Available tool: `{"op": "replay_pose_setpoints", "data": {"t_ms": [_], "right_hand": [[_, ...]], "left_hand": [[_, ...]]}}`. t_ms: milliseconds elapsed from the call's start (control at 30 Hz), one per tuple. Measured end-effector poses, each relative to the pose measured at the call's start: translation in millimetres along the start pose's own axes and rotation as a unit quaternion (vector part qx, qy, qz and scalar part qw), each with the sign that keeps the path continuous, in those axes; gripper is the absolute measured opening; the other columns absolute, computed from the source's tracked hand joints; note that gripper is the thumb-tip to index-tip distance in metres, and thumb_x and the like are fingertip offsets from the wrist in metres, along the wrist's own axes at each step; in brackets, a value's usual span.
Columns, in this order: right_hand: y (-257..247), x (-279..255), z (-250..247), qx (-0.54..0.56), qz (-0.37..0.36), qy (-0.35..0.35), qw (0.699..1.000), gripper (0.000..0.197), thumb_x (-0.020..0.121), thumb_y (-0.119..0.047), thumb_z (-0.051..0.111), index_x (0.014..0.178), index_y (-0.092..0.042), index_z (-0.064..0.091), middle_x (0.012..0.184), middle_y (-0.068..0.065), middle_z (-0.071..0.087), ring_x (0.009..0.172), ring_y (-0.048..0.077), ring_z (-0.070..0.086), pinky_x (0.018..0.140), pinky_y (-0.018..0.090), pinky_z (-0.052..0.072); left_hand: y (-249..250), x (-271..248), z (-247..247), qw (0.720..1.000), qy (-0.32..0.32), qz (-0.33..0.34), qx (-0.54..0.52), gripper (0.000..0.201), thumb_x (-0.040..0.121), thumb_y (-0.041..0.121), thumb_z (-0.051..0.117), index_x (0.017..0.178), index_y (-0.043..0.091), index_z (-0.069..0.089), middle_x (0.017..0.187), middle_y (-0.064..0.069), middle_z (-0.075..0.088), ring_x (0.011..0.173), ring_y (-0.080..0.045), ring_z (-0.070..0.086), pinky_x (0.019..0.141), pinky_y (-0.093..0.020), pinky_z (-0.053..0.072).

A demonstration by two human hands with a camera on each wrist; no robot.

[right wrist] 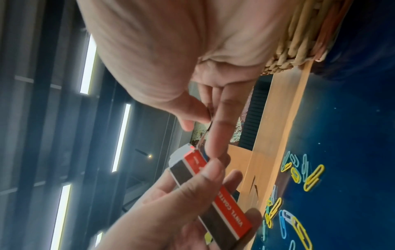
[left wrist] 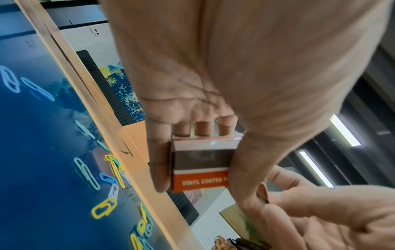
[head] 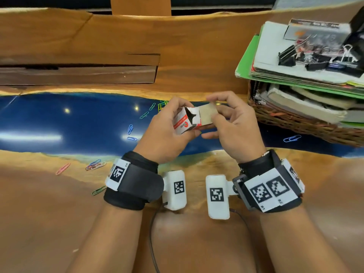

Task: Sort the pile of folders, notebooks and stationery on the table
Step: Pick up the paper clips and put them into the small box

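Observation:
A small white-and-red paper-clip box (head: 185, 123) is held above the blue strip of the table, its end open. My left hand (head: 173, 123) grips the box body (left wrist: 200, 169) between thumb and fingers. My right hand (head: 222, 117) pinches the box's brown end flap (head: 205, 115) between thumb and forefinger; the flap (right wrist: 205, 133) shows edge-on in the right wrist view. Coloured paper clips (head: 130, 131) lie scattered on the blue surface (left wrist: 107, 208) (right wrist: 307, 177) and on the wood (head: 94, 165) near my left wrist.
A wicker basket (head: 295, 125) at the right holds books under a stack of green and white folders (head: 275, 64). Black binder clips (head: 319, 58) and a small box (head: 313, 29) sit on top. A single blue clip (head: 291, 138) lies before the basket.

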State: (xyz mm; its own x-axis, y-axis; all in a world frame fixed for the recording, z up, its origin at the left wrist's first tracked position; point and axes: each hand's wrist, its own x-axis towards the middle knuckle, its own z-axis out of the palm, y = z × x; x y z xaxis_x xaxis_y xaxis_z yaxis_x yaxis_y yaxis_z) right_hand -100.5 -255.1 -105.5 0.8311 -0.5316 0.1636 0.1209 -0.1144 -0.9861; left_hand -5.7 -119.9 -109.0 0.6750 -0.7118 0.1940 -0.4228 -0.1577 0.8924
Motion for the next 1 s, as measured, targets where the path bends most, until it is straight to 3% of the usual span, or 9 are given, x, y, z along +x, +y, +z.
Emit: {"op": "replay_pose_setpoints", "data": {"t_ms": [100,233,333,433,500,600,700,800,1000], "right_hand": [[-5.3,-4.0,1.1,-0.034,-0.03,-0.03,0.999,0.036,0.096,0.005,0.045,0.099,-0.019,0.072,0.106,0.007,0.07,0.08,0.033,0.07,0.055,0.029,0.057],[-16.4,-20.4,9.0,-0.067,-0.047,-0.063,0.995,0.019,0.093,-0.004,0.06,0.09,-0.017,0.074,0.091,0.0,0.071,0.079,0.024,0.069,0.056,0.033,0.06],[-22.2,-37.5,13.3,-0.084,-0.058,-0.079,0.992,0.01,0.09,-0.013,0.069,0.08,-0.014,0.069,0.079,0.007,0.07,0.074,0.03,0.068,0.057,0.04,0.06],[-23.0,-63.4,21.3,-0.088,-0.058,-0.082,0.991,0.002,0.089,-0.016,0.069,0.09,-0.016,0.071,0.083,0.005,0.07,0.072,0.032,0.069,0.057,0.044,0.06],[-19.8,-77.7,26.5,-0.097,-0.058,-0.088,0.99,0.013,0.091,-0.016,0.067,0.102,-0.022,0.07,0.091,0.002,0.071,0.072,0.028,0.07,0.056,0.041,0.059],[-10.3,-96.1,31.6,-0.111,-0.036,-0.066,0.991,0.02,0.093,-0.017,0.065,0.111,-0.023,0.068,0.098,0.001,0.07,0.068,0.019,0.072,0.054,0.026,0.052],[-1.9,-107.0,38.5,-0.161,-0.015,-0.014,0.987,0.016,0.09,-0.018,0.066,0.105,-0.023,0.069,0.086,-0.002,0.068,0.064,0.018,0.069,0.056,0.023,0.049],[4.4,-105.7,58.3,-0.258,-0.008,-0.053,0.965,0.009,0.086,-0.021,0.071,0.095,-0.02,0.073,0.08,-0.008,0.066,0.067,0.007,0.061,0.069,0.024,0.047],[-1.1,-89.3,108.7,-0.448,0.05,-0.146,0.881,0.019,0.083,-0.035,0.073,0.1,-0.025,0.071,0.096,-0.006,0.068,0.09,0.015,0.064,0.083,0.033,0.054]], "left_hand": [[4.7,-7.1,-1.2,1.0,-0.001,0.02,0.012,0.043,0.083,0.007,0.074,0.117,0.019,0.051,0.096,0.01,0.06,0.085,-0.014,0.059,0.074,-0.027,0.05],[12.9,-26.6,-7.5,0.999,0.019,0.027,0.016,0.042,0.083,0.011,0.075,0.117,0.02,0.052,0.095,0.01,0.061,0.083,-0.01,0.059,0.074,-0.028,0.053],[15.2,-47.4,-12.0,0.999,0.031,0.026,0.015,0.044,0.083,0.014,0.077,0.119,0.021,0.053,0.099,0.007,0.061,0.086,-0.009,0.061,0.074,-0.025,0.055],[15.9,-76.6,-16.8,0.999,0.022,0.022,0.015,0.046,0.082,0.014,0.077,0.12,0.023,0.053,0.103,0.007,0.062,0.09,-0.008,0.062,0.076,-0.02,0.053],[13.0,-93.2,-20.3,1.0,0.015,0.014,0.018,0.046,0.082,0.013,0.077,0.12,0.025,0.054,0.104,0.009,0.062,0.092,-0.006,0.061,0.077,-0.016,0.05],[4.1,-119.4,-30.9,1.0,0.027,0.0,0.016,0.049,0.082,0.011,0.076,0.121,0.029,0.053,0.099,0.018,0.061,0.088,-0.004,0.061,0.078,-0.017,0.05],[-2.2,-142.4,-49.0,0.997,0.078,-0.024,0.006,0.045,0.085,0.014,0.074,0.117,0.033,0.049,0.094,0.005,0.062,0.077,-0.013,0.062,0.069,-0.031,0.056],[-2.2,-156.0,-67.6,0.992,0.118,-0.039,0.022,0.041,0.086,0.02,0.073,0.111,0.035,0.044,0.093,-0.004,0.061,0.076,-0.02,0.063,0.07,-0.047,0.059],[11.1,-169.8,-84.4,0.987,0.151,-0.053,0.008,0.05,0.081,0.025,0.079,0.105,0.028,0.035,0.103,-0.001,0.063,0.089,-0.021,0.066,0.073,-0.048,0.06]]}}
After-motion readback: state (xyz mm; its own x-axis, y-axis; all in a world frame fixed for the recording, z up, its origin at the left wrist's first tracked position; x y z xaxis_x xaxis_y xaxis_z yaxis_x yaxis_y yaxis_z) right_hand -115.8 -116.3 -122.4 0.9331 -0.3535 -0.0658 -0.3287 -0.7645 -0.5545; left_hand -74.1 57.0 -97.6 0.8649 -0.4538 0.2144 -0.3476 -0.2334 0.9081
